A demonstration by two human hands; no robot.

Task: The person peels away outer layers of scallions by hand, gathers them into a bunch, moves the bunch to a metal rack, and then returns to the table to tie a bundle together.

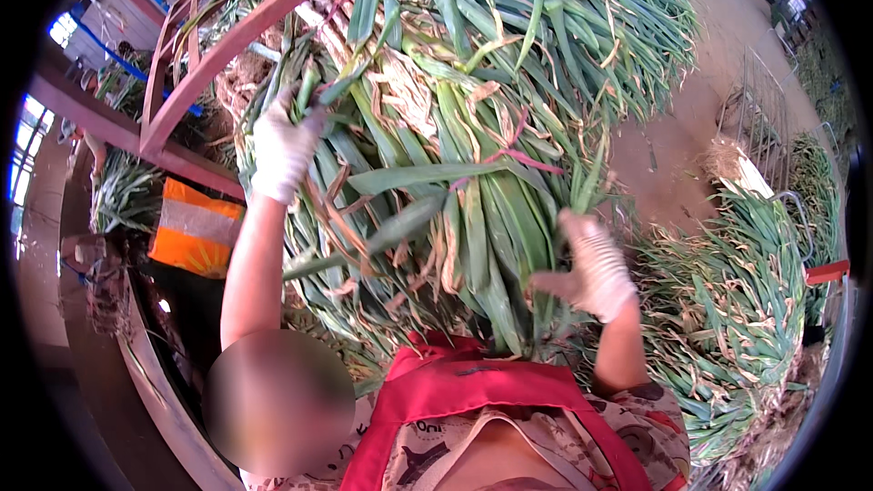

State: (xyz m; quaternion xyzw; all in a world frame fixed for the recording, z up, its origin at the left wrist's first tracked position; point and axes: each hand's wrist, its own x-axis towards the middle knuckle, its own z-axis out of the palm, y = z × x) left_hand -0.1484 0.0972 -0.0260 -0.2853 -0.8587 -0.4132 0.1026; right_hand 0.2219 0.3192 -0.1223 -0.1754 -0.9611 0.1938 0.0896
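Note:
A large pile of long green onions with flat green leaves and dry brown strips fills the space in front of me. My left hand, in a white knit glove, is closed around stalks at the pile's left side. On the right, my gloved right hand rests against the leaves, its thumb and fingers spread apart. Between the two hands, a pink tie crosses a bundle. Single leaves lie loosely across the top. Leaves partly hide the fingertips of both hands.
A reddish metal frame curves along the upper left. An orange bag hangs below it. More green onions are heaped at the right, by a wire rack. Brown floor shows between the heaps.

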